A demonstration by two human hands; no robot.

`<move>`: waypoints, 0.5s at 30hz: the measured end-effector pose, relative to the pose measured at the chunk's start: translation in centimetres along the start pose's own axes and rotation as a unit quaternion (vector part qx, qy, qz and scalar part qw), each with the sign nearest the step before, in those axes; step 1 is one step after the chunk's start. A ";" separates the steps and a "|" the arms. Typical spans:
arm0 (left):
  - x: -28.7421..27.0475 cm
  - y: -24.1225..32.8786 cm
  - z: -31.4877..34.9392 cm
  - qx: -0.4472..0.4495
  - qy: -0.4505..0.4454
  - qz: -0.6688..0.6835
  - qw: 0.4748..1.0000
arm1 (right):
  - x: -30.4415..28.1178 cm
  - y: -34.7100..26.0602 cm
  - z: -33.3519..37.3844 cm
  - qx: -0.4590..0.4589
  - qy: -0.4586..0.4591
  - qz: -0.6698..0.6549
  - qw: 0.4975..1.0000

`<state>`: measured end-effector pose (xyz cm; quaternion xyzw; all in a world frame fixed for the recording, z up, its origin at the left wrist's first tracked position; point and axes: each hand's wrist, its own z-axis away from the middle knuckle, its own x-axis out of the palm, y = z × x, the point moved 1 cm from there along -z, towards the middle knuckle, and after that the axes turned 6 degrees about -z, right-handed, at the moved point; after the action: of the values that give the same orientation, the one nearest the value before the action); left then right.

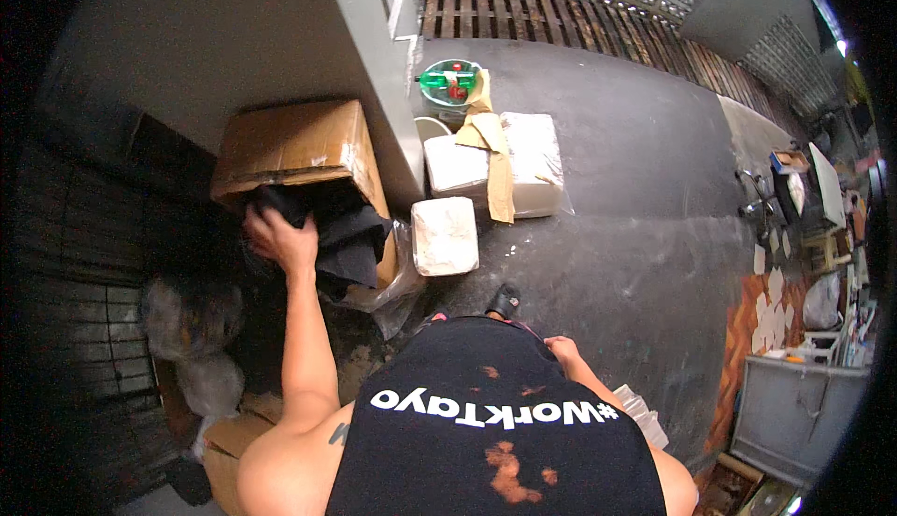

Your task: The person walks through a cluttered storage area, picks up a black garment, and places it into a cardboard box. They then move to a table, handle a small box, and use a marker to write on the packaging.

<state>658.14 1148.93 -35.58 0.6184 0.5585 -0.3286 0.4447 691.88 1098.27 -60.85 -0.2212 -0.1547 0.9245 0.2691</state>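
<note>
My left hand (280,239) reaches to the open side of a cardboard box (297,142) at the left. Its fingers close on black cloth (280,202) at the box's mouth, slightly blurred. More dark cloth (355,253) spills over the box's edge, with clear plastic (391,303) under and beside it. At my right hip, my right hand (562,350) hangs with its fingers curled. My shirt partly covers it, so whether anything is in it stays hidden.
White wrapped bundles (446,238) stand right of the box, some topped by torn cardboard (500,175). Behind them a tub (450,84) holds green bottles. A grey cabinet (252,30) rises over the box. Plastic bags (207,383) lie at left; a grey cabinet (794,413) stands far right.
</note>
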 end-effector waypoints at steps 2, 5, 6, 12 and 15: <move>0.7 -1.5 -0.6 0.081 -0.143 -0.038 0.986 | -0.5 -3.0 3.6 -0.002 -0.019 0.011 1.000; -1.2 2.4 -0.8 0.094 -0.360 -0.161 0.914 | -1.4 -2.4 3.7 -0.027 -0.043 0.033 0.998; -0.6 2.4 -1.0 0.098 -0.381 -0.177 0.902 | -2.0 -0.3 1.4 -0.072 -0.059 0.054 0.994; 4.4 3.6 -2.7 0.128 -0.427 -0.225 0.867 | -1.5 -0.5 -0.2 0.022 -0.068 -0.063 0.995; 9.8 -2.2 -3.5 0.177 -0.484 -0.073 0.854 | -2.0 -1.0 -1.3 0.049 -0.061 -0.108 0.991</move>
<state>657.26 1155.99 -43.47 0.4066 0.2486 -0.7111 0.5170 694.46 1098.18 -60.95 -0.1327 -0.1483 0.9083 0.3679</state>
